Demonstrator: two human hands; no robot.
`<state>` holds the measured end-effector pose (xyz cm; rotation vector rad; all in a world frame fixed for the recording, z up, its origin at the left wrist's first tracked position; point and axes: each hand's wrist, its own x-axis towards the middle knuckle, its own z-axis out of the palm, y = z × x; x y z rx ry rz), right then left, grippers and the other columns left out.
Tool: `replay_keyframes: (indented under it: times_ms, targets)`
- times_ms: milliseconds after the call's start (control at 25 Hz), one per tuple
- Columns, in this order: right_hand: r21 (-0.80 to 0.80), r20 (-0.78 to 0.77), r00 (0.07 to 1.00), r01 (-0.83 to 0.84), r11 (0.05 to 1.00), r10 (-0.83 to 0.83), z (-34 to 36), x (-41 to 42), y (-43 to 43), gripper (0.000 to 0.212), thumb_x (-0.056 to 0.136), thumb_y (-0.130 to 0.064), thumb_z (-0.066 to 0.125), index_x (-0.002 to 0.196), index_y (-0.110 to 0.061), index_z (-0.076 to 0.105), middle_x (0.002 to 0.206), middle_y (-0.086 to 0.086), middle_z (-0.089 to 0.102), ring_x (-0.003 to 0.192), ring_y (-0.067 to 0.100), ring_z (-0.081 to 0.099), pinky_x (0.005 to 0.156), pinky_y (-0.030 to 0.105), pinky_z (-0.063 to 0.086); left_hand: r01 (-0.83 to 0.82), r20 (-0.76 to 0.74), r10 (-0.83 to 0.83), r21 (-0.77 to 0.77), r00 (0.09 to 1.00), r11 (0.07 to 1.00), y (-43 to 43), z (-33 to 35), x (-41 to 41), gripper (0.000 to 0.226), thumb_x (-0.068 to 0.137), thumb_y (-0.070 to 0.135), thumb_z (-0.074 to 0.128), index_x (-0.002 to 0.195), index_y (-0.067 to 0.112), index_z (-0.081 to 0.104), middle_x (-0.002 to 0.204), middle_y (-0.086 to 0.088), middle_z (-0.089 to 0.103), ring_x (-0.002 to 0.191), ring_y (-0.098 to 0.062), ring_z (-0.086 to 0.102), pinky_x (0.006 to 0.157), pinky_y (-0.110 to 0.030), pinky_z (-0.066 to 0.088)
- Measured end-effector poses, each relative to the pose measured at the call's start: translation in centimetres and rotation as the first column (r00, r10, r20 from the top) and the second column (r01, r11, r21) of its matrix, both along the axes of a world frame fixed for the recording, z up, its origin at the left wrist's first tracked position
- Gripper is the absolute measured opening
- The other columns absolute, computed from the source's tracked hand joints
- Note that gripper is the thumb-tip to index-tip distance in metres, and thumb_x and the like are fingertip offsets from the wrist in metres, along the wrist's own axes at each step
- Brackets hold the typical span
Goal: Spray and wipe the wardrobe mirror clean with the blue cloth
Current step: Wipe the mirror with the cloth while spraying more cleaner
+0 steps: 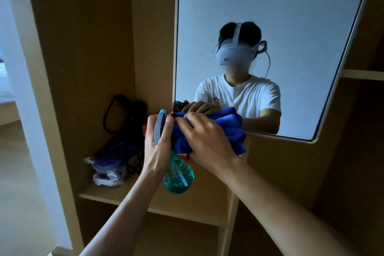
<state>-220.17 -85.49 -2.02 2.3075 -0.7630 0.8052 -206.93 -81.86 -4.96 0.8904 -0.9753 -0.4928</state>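
1. While the spray bottle (178, 174) is gripped at its neck by the curled fingers of the left hand (158, 143), the head view shows the bunched blue cloth (230, 129) clutched by the right hand (207, 141) at the lower left corner of the mirror (270, 6). Wiping is judged barely begun.
2. Broad strokes up and across the glass are called for next.
3. Open room is left above and rightward. The mirror's left edge and the shelf (97, 193) holding bags (116, 151) are close by.

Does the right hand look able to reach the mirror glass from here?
Probably yes: the right hand grips the blue cloth at the lower corner of the mirror, with nothing between.
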Motion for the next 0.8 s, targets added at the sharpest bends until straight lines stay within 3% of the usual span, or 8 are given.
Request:
replay_keyframes:
  times_ms: [160, 320, 480, 640, 720, 800]
  targets:
    - [-0.020, -0.002, 1.000, 0.029, 0.999, -0.029, 0.2, -0.3, 0.4, 0.060, 0.073, -0.012, 0.069, 0.131, -0.012, 0.054, 0.115, 0.011, 0.062, 0.101, 0.032, 0.059, 0.086, 0.042, 0.051, 0.006, 0.042, -0.006, -0.012, 0.999, 1.000, -0.3, -0.2, 1.3, 0.035, 0.092, 0.047, 0.067, 0.105, 0.016, 0.062, 0.104, -0.019, 0.067, 0.102, -0.042, 0.066, 0.089, -0.067, 0.053]
    - [-0.009, 0.036, 0.994, 0.106, 0.994, -0.106, -0.4, -3.4, 0.9, 0.069, 0.069, -0.007, 0.071, 0.135, -0.014, 0.052, 0.122, 0.009, 0.059, 0.105, 0.031, 0.055, 0.087, 0.042, 0.050, -0.062, 0.211, 0.059, 0.006, 0.976, 0.998, -0.2, -0.5, 1.4, 0.030, 0.085, 0.046, 0.066, 0.102, 0.022, 0.058, 0.091, 0.005, 0.066, 0.089, -0.016, 0.067, 0.080, -0.045, 0.056]
    - [-0.018, 0.096, 0.982, 0.168, 0.986, -0.166, -0.7, -8.6, 0.9, 0.057, 0.076, -0.008, 0.064, 0.132, -0.014, 0.057, 0.117, 0.007, 0.061, 0.102, 0.030, 0.058, 0.085, 0.042, 0.051, -0.098, 0.192, 0.089, 0.041, 0.977, 0.994, -0.1, -0.7, 0.9, 0.024, 0.086, 0.042, 0.064, 0.098, 0.023, 0.054, 0.076, 0.017, 0.061, 0.071, -0.002, 0.060, 0.068, -0.036, 0.050]
    - [-0.022, 0.092, 0.979, 0.186, 0.982, -0.184, -0.7, -9.2, 0.9, 0.048, 0.084, -0.010, 0.057, 0.131, -0.012, 0.057, 0.115, 0.009, 0.061, 0.101, 0.030, 0.059, 0.086, 0.043, 0.051, -0.095, 0.140, 0.086, 0.060, 0.986, 0.994, 0.4, -0.1, 0.6, 0.021, 0.093, 0.046, 0.062, 0.097, 0.027, 0.056, 0.084, 0.008, 0.067, 0.082, -0.019, 0.068, 0.077, -0.055, 0.057]
    - [-0.031, 0.063, 0.983, 0.175, 0.984, -0.173, -0.6, -6.8, 1.1, 0.052, 0.082, -0.009, 0.047, 0.133, -0.009, 0.055, 0.116, 0.012, 0.061, 0.101, 0.032, 0.057, 0.086, 0.044, 0.051, -0.086, 0.111, 0.079, 0.056, 0.991, 0.995, 0.7, 0.2, 0.5, 0.025, 0.094, 0.050, 0.062, 0.100, 0.026, 0.058, 0.089, -0.002, 0.069, 0.084, -0.027, 0.072, 0.077, -0.059, 0.059]
    - [-0.030, 0.045, 0.986, 0.163, 0.986, -0.161, -0.7, -3.7, 1.3, 0.051, 0.082, -0.012, 0.051, 0.133, -0.007, 0.054, 0.116, 0.015, 0.062, 0.102, 0.034, 0.057, 0.085, 0.044, 0.050, -0.063, 0.073, 0.059, 0.057, 0.996, 0.996, 0.8, 0.4, 0.4, 0.035, 0.092, 0.055, 0.062, 0.102, 0.022, 0.060, 0.093, -0.010, 0.070, 0.086, -0.031, 0.072, 0.077, -0.061, 0.059]
